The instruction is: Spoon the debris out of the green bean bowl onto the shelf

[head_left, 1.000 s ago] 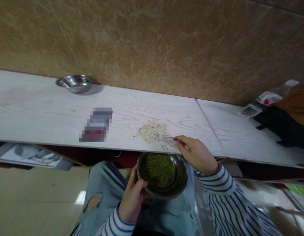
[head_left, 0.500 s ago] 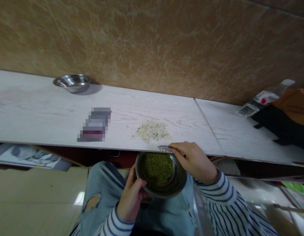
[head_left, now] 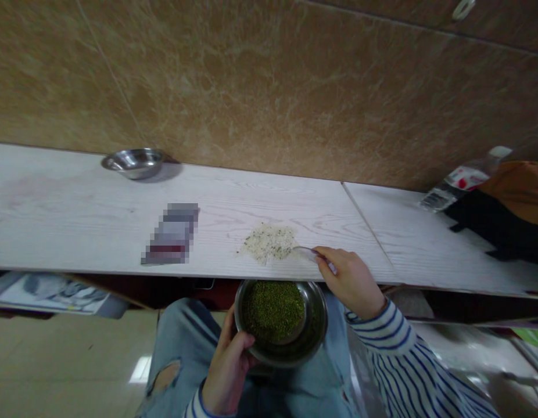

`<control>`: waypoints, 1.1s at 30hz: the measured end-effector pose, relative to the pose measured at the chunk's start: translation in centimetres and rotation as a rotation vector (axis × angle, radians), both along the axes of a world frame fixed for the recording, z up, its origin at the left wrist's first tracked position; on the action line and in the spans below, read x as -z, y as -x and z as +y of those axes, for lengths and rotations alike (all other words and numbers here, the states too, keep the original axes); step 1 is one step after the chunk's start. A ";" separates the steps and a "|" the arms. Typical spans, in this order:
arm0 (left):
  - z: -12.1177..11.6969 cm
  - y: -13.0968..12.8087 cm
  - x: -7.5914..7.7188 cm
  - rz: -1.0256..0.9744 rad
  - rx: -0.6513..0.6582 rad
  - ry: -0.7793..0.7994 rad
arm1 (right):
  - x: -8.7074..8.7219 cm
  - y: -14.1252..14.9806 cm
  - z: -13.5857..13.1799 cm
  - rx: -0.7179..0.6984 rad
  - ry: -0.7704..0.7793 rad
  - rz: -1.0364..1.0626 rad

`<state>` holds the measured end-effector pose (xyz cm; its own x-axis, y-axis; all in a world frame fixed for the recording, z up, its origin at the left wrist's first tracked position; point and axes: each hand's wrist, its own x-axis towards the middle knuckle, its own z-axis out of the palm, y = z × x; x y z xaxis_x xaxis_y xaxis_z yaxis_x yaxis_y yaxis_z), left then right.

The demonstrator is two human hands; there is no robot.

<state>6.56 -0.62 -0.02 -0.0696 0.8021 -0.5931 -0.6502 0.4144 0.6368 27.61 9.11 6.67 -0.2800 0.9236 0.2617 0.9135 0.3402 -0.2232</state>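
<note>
My left hand (head_left: pixel 233 360) is closed on the near left rim of a steel bowl (head_left: pixel 315 334), held over my lap just under the counter edge. Green beans (head_left: pixel 275 307), which look like mung beans, lie in the bowl. Above it on the counter spreads a pile of white rice-like grains (head_left: pixel 266 241) with dark specks mixed in. My right hand (head_left: pixel 350 281) grips the handle of a spoon (head_left: pixel 304 251). The spoon's tip touches the right side of the pile; whether it carries grains I cannot tell.
The white wooden counter (head_left: pixel 225 197) runs along a brown marbled wall. A second steel bowl (head_left: pixel 133 164) stands at the back left, and a blurred-out flat object (head_left: pixel 171 233) lies left of the pile. A plastic bottle (head_left: pixel 463 180) leans by a black and brown cloth item (head_left: pixel 499 215) at right.
The spoon first drew back from the pile to the counter's front edge above the bowl, then returned to the pile's right side. My left hand still holds the bowl. The view tilted slightly upward.
</note>
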 end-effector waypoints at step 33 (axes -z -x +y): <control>1.4 0.2 2.6 0.032 0.024 0.109 | -1.0 2.0 5.0 -0.141 0.100 -0.029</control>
<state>6.32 0.77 -2.58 -0.0718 0.7348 -0.6745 -0.6195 0.4971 0.6076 25.60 14.08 7.66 -0.4148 0.8957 0.1601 0.8648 0.4428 -0.2366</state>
